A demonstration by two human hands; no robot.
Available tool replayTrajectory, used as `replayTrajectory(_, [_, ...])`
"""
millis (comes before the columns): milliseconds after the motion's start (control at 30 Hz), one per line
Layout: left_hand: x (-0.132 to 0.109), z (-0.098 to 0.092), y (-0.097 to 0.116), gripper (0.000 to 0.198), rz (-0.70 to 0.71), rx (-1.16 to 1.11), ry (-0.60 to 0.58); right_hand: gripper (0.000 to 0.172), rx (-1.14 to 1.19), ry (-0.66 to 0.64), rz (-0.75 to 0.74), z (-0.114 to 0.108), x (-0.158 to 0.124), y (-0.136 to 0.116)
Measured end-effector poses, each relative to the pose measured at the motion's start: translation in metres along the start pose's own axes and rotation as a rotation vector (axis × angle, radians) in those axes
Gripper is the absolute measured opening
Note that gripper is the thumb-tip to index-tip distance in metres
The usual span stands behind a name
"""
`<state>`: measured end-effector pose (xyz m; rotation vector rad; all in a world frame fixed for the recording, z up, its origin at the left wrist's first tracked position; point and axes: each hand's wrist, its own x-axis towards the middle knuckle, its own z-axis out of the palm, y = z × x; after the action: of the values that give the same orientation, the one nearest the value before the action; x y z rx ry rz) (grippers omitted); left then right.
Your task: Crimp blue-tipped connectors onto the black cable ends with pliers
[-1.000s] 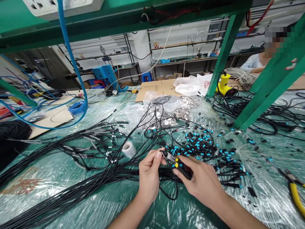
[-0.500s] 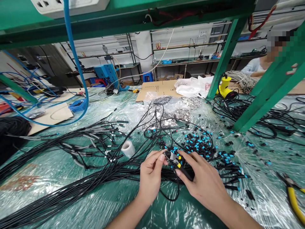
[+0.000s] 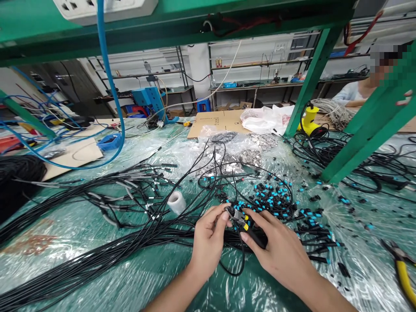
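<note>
My left hand [image 3: 211, 234] pinches the end of a black cable [image 3: 243, 260], whose loose loop hangs down between my wrists. Wrapped in my right hand [image 3: 276, 242] is a pair of cutting pliers [image 3: 255, 234] with black and yellow handles. The metal jaws are at the cable end, close by my left fingertips; whether they bite into it I cannot tell. Beneath both hands runs a thick bundle of black cables [image 3: 123, 255]. Just beyond my fingers lies a heap of small black and blue connectors [image 3: 271, 197].
A roll of clear film [image 3: 177, 202] stands left of my hands. Another pair of pliers with yellow handles [image 3: 403, 273] lies at the right edge. Bags of flat metal parts [image 3: 250, 158] lie further back. A green post [image 3: 308, 86] rises at the right; a person [image 3: 352, 93] sits behind it.
The whole view has shifted slightly, so things appear a little further right. Both hands keep the same hold on the cable and the pliers.
</note>
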<state>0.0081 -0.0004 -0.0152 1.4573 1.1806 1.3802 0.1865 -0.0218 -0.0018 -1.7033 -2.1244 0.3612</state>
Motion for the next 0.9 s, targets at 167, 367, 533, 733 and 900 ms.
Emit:
replayTrajectory(167, [0.0,-0.001,0.003,0.023,0.082,0.067,-0.008,0.048,0.02,0.019,-0.005,0.004,0.0,0.0])
replayTrajectory(367, [0.001,-0.002,0.001,0.025,0.127,0.069,0.027,0.044,0.04,0.007,-0.002,0.003,0.001,-0.003])
replayTrajectory(533, [0.002,-0.001,0.001,0.025,0.119,0.043,0.054,0.037,0.144,-0.05,0.03,-0.003,0.0,-0.011])
replayTrajectory(733, [0.004,-0.004,0.002,0.025,0.079,-0.016,0.082,0.04,0.257,-0.139,0.053,0.003,0.004,-0.018])
replayTrajectory(900, [0.006,-0.002,-0.003,0.023,-0.006,-0.096,0.136,0.045,0.239,-0.064,0.052,0.02,0.0,0.003])
